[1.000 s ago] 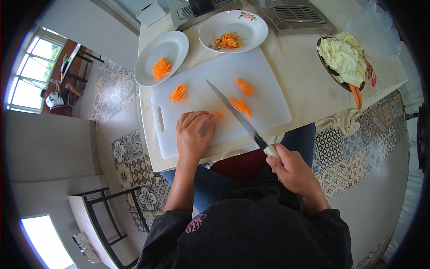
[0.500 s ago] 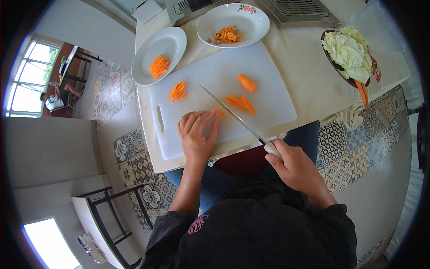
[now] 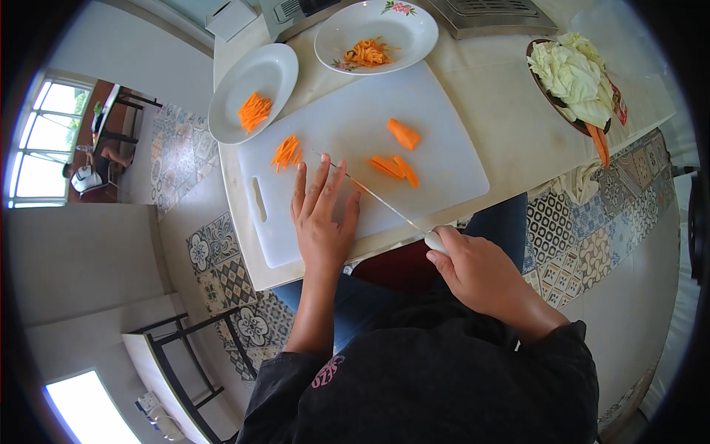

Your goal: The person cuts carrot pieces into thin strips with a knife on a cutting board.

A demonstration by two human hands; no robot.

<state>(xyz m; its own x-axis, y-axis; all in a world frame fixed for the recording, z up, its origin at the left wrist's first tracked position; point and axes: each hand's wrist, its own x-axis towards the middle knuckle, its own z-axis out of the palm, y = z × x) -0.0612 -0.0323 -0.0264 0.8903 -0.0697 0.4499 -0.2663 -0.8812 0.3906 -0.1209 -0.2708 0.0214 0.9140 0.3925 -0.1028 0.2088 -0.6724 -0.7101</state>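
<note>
My right hand is closed round the white handle of a long knife, its blade edge-on and pointing up-left over the white cutting board. The tip reaches the fingers of my left hand, which lies with spread fingers on the board's lower left part. Between this hand and the blade a bit of orange is partly hidden. Carrot strips lie above my left fingertips. To the right are carrot slices and a carrot chunk.
A white plate holds carrot strips, and a flowered bowl holds carrot shreds. At the right, cabbage and carrot pieces sit in a brown basket. Metal appliances stand at the back. A seated person is far left.
My left hand's fingers have stretched out and spread further up the board. The knife blade has turned edge-on and its tip has swung left, towards those fingers.
</note>
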